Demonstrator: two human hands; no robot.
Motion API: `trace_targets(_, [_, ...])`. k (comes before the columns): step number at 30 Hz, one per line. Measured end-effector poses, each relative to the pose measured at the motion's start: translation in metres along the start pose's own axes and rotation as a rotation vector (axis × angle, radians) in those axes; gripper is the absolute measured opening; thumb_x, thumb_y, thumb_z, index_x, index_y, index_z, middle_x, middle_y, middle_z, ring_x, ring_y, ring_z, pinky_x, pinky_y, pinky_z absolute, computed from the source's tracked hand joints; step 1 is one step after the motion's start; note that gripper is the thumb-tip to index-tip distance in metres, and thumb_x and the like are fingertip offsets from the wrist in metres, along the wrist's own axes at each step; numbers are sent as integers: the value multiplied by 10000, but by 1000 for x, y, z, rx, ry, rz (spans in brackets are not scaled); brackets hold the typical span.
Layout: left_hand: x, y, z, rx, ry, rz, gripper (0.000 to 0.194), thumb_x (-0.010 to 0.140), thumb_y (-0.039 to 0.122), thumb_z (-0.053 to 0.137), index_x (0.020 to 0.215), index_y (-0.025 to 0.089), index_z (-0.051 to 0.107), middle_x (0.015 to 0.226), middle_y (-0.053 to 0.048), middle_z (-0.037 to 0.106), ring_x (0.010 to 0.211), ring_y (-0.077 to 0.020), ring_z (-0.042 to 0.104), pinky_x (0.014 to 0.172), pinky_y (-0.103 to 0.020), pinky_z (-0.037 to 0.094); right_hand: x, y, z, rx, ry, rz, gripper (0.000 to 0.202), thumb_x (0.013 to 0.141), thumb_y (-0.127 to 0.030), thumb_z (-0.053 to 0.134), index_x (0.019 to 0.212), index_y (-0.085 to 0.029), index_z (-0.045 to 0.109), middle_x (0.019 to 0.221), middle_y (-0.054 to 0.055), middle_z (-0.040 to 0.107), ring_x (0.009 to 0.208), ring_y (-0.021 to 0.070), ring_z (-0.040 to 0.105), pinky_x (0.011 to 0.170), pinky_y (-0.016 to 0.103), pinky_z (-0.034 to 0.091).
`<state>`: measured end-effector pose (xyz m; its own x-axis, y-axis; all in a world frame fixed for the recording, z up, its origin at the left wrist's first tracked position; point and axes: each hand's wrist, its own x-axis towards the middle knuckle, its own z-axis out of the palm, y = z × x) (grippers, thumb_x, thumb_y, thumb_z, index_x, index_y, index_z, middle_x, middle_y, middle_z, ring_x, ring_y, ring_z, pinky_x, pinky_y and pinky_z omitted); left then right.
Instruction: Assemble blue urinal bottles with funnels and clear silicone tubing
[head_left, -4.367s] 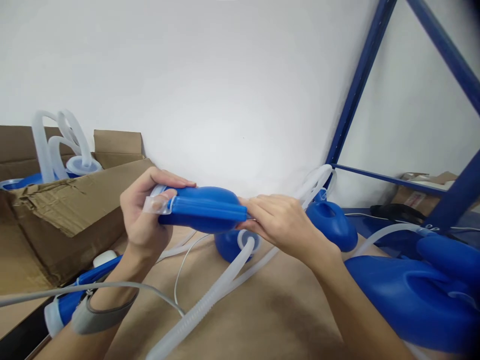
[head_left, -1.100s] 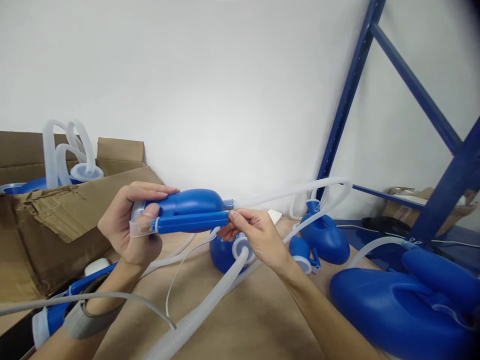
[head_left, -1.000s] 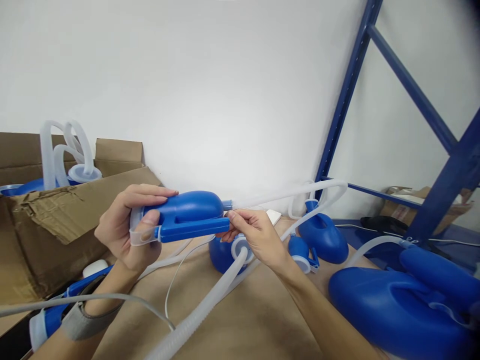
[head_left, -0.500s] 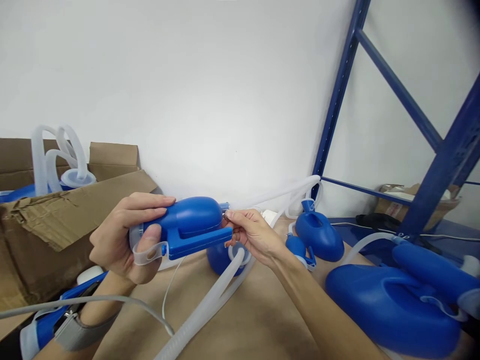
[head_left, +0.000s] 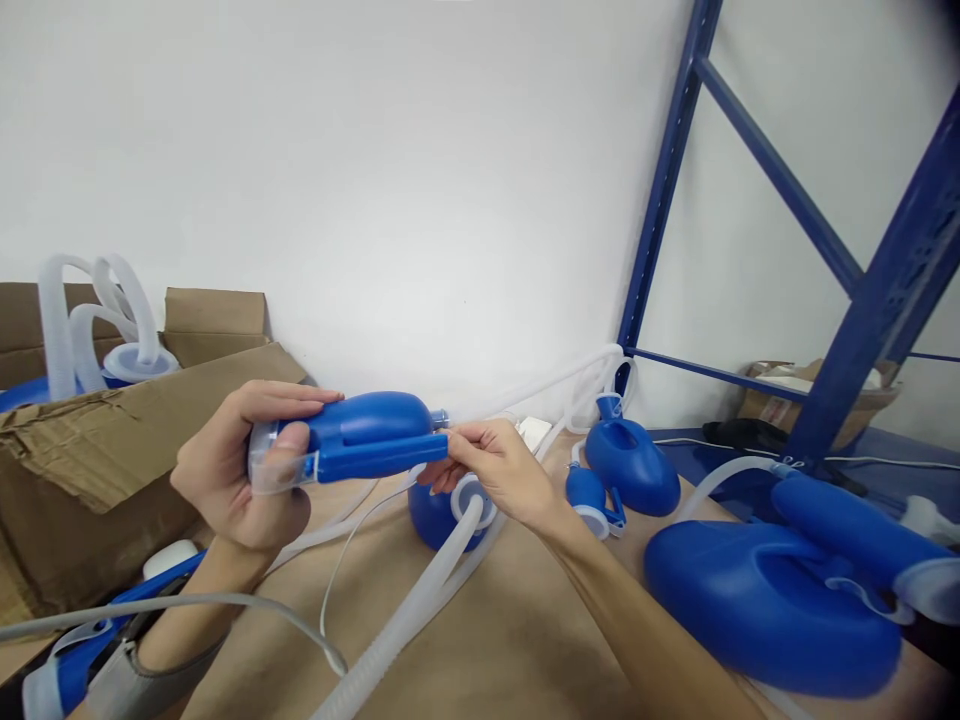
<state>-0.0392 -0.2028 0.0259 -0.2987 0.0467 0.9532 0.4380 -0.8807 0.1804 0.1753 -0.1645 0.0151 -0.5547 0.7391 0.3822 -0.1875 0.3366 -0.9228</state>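
My left hand (head_left: 244,465) is wrapped round the capped end of a blue plastic urinal head (head_left: 375,420), held level above the table. It has a rounded body, a straight handle along its near side, a short spout pointing right and a clear cap with a strap. My right hand (head_left: 491,465) is pinched at the free end of the handle, just below the spout; what lies between the fingertips is hidden. Beneath and behind this hand stands a blue urinal bottle (head_left: 431,520) with a white lid and a translucent hose (head_left: 405,620).
An open cardboard box (head_left: 97,480) with hoses and blue parts stands left. At right are another blue bottle (head_left: 630,465), a small urinal head (head_left: 585,490) and a large bottle (head_left: 765,610). A grey cable (head_left: 225,600) crosses the front left. A blue metal rack (head_left: 660,190) rises behind.
The urinal head has rolled in my left hand, bringing its handle up closer to the body. My right hand has shifted from beside the spout to the handle's end. The view has turned slightly right.
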Motion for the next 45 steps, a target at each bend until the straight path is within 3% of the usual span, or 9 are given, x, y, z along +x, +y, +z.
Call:
trace_targets(4, [6, -4, 4, -30, 20, -117, 89, 791, 292, 701, 759, 230, 757, 738, -17, 757, 710, -260, 721, 637, -387, 532, 0, 2, 4, -15, 72, -11, 491, 846, -629, 706, 787, -144, 749, 780, 86, 786, 664, 155, 717, 675, 273, 577])
trace_targets(9, [8, -11, 6, -134, 56, -241, 140, 746, 333, 675, 695, 219, 738, 676, -8, 757, 609, -227, 686, 562, -338, 498, 4, 4, 2, 128, 25, 62, 490, 770, -615, 787, 792, -126, 749, 772, 109, 797, 631, 167, 727, 667, 291, 590])
trace_targets(20, [6, -5, -2, -32, -43, 98, 35, 788, 302, 694, 788, 280, 721, 796, -44, 746, 754, -309, 737, 620, -486, 565, 3, 6, 6, 246, -16, 82, 448, 807, -557, 778, 766, -111, 771, 785, 118, 804, 627, 149, 727, 689, 276, 590])
trace_targets(26, [4, -14, -3, -32, -70, 183, 62, 754, 235, 711, 801, 243, 750, 840, -40, 781, 740, -281, 749, 628, -414, 561, 8, 10, 3, 187, 24, 79, 502, 772, -631, 770, 775, -128, 756, 760, 95, 789, 660, 166, 733, 731, 304, 595])
trace_targets(30, [1, -18, 3, -47, -20, 4, 69, 769, 266, 705, 781, 215, 750, 786, -41, 766, 731, -275, 735, 660, -396, 546, 9, 10, -5, 69, 9, 80, 529, 851, -660, 669, 853, -137, 750, 825, 104, 793, 750, 185, 745, 753, 306, 576])
trace_targets(33, [7, -24, 5, -14, 108, -174, 114, 721, 288, 652, 714, 201, 725, 690, -24, 721, 643, -226, 657, 606, -341, 478, 7, 7, -18, -197, 1, 35, 537, 929, -658, 577, 974, -151, 749, 963, 111, 797, 921, 220, 745, 845, 338, 554])
trace_targets(38, [30, -43, -6, -62, 341, -406, 93, 568, 228, 550, 531, 201, 470, 533, 58, 383, 550, -106, 367, 519, -227, 298, -2, 4, -48, -847, -142, 47, 437, 993, -567, 539, 1167, -225, 749, 1224, 85, 746, 1174, 297, 655, 1050, 436, 464])
trace_targets(42, [42, -52, -21, -11, 277, -561, 100, 556, 227, 585, 554, 199, 489, 555, 59, 404, 566, -109, 369, 516, -232, 301, -7, 4, -69, -933, -374, 235, 549, 989, -540, 555, 1434, -226, 622, 1496, 98, 600, 1382, 331, 542, 1173, 452, 385])
trace_targets(45, [46, -51, -30, 162, 117, -532, 93, 608, 276, 613, 630, 187, 597, 584, 46, 501, 582, -124, 418, 533, -244, 322, -8, 4, -81, -835, -459, 331, 640, 996, -561, 531, 1551, -244, 492, 1550, 71, 550, 1412, 293, 525, 1190, 394, 379])
